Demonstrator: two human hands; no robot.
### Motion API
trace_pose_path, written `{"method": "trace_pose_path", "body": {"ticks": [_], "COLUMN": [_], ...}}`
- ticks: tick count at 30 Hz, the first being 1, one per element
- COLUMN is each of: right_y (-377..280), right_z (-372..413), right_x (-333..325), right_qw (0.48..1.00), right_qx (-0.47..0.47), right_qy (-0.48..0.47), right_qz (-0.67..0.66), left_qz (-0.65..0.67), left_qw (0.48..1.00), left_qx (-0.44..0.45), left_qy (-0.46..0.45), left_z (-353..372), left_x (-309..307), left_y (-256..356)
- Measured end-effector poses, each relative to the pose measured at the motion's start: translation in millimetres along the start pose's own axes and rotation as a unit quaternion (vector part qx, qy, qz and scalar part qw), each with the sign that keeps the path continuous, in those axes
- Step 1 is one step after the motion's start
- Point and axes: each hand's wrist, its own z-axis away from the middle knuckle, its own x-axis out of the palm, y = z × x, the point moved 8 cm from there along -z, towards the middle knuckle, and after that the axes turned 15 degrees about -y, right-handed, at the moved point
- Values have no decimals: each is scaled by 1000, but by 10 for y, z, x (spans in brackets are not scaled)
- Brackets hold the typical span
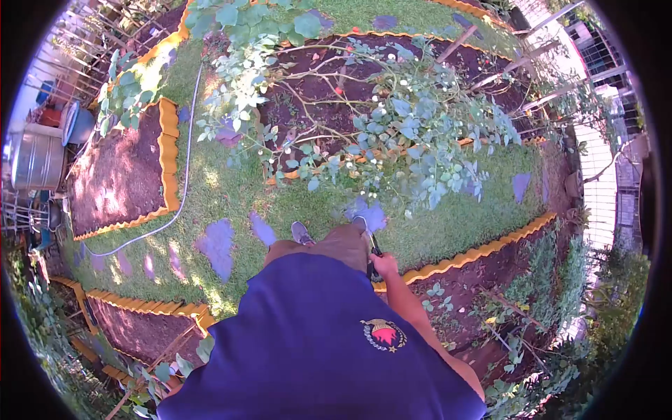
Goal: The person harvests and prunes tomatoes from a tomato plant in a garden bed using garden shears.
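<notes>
My right hand (383, 264) hangs at my right side, its fingers wrapped round the black handle of a sickle (376, 246). The tool's thin, curved metal end points forward, close to my right shoe, and partly blends with the paving stone behind it. Of my left side, only a small patch of skin, perhaps my left hand (172, 383), shows at the lower left edge of my dark blue shirt (301, 336). Leaves partly cover it, and its fingers are hidden.
A leafy rose bush (413, 119) leans over the grass ahead. Yellow wavy edging (168, 154) borders several soil beds. A hose (183, 189) curves across the lawn at left, near a metal tub (38, 157). Flat paving stones (215, 248) lie in the grass.
</notes>
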Motion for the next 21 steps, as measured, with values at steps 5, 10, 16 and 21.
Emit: {"method": "trace_pose_path", "body": {"ticks": [5, 10, 16, 21], "right_y": [359, 1341, 1921, 2409], "right_z": [-143, -512, 107, -221], "right_x": [-132, -154, -386, -210], "right_qw": [996, 982, 935, 960], "right_qx": [0, 23, 170, 150], "right_qy": [-29, -38, -120, -129], "right_qz": [-83, -182, -287, -197], "left_qz": [-71, -171, -175, -105], "left_qw": [997, 982, 973, 985], "left_qx": [-28, -78, -121, -84], "left_qy": [22, 18, 85, 110], "left_z": [234, 652, 1108, 1191], "left_x": [-363, -854, -1642, -1656], "left_y": [563, 1028, 1197, 1313]}}
